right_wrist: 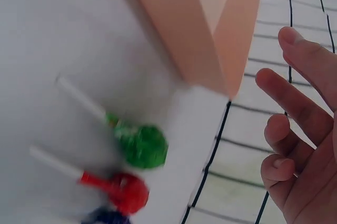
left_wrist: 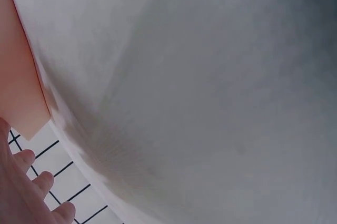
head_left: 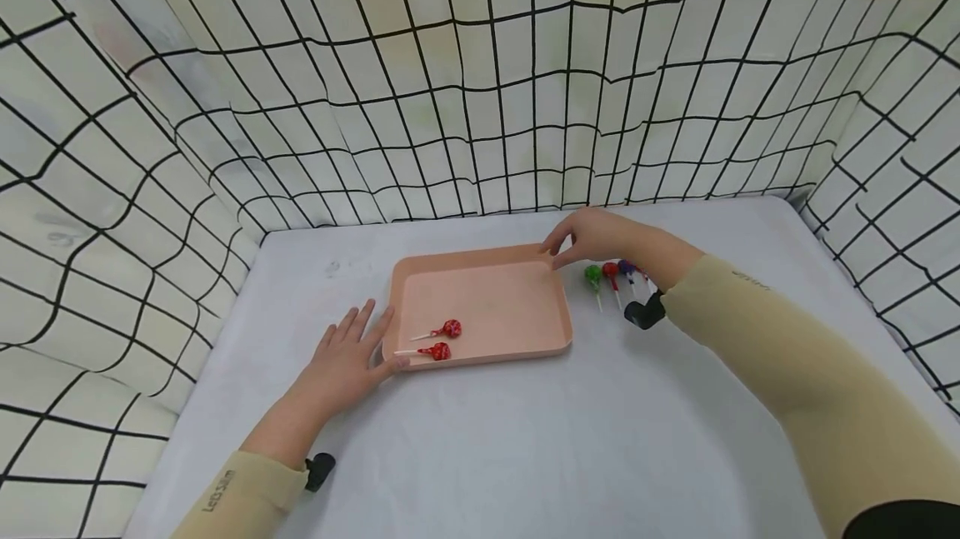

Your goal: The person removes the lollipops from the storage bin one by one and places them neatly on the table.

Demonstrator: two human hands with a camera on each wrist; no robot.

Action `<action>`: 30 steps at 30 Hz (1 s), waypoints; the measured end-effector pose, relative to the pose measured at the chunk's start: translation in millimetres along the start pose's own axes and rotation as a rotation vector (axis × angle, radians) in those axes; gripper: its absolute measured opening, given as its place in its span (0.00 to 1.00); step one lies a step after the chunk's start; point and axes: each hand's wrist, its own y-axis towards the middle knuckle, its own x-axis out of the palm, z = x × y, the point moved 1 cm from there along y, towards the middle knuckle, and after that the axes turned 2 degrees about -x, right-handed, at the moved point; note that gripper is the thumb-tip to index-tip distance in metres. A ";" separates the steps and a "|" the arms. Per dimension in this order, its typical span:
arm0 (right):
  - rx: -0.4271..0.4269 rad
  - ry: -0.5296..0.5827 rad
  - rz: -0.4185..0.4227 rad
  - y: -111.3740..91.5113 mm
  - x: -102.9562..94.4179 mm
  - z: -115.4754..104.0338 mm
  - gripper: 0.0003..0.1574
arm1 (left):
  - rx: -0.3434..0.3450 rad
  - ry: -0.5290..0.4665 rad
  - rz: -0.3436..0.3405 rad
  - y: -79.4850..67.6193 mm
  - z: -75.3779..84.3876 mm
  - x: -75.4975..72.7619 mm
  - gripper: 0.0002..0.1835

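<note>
A shallow pink tray [head_left: 495, 297] lies on the white tabletop. Two lollipops in red wrappers, one [head_left: 452, 328] behind the other [head_left: 440, 351], rest in its front left part with sticks pointing left. My left hand [head_left: 341, 372] is at the tray's left side, fingers spread, thumb at the front left corner. At the back right corner is my right hand [head_left: 600, 235], fingers loosely bent; the right wrist view shows the fingers [right_wrist: 297, 103] beside that corner. Below my right wrist lie a green lollipop [head_left: 593, 273], a red one [head_left: 611, 270] and a dark blue one [head_left: 626, 267].
Black wire grid panels [head_left: 517, 89] with white behind them stand along the back and both sides of the white-covered table [head_left: 510, 447]. A further lollipop by the blue one is partly hidden by my right wrist.
</note>
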 end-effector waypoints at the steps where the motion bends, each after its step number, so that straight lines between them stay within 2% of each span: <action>1: -0.014 -0.001 -0.009 2.7 2.4 -5.6 0.24 | 0.004 -0.002 0.004 -0.4 0.3 -0.1 0.49; 8: -0.084 0.009 -0.071 23.0 17.6 -39.4 0.22 | 0.002 0.014 -0.003 0.2 0.6 -0.5 0.50; 17: -0.178 -0.051 -0.120 46.2 35.8 -70.6 0.22 | -0.004 0.025 -0.002 0.1 0.0 -2.0 0.50; 23: -0.185 -0.088 -0.142 57.9 46.1 -84.8 0.21 | -0.012 0.026 -0.001 0.0 -3.1 0.2 0.50; 30: -0.184 -0.094 -0.221 65.9 54.3 -104.6 0.20 | -0.010 0.012 -0.006 -0.5 -1.2 -2.5 0.50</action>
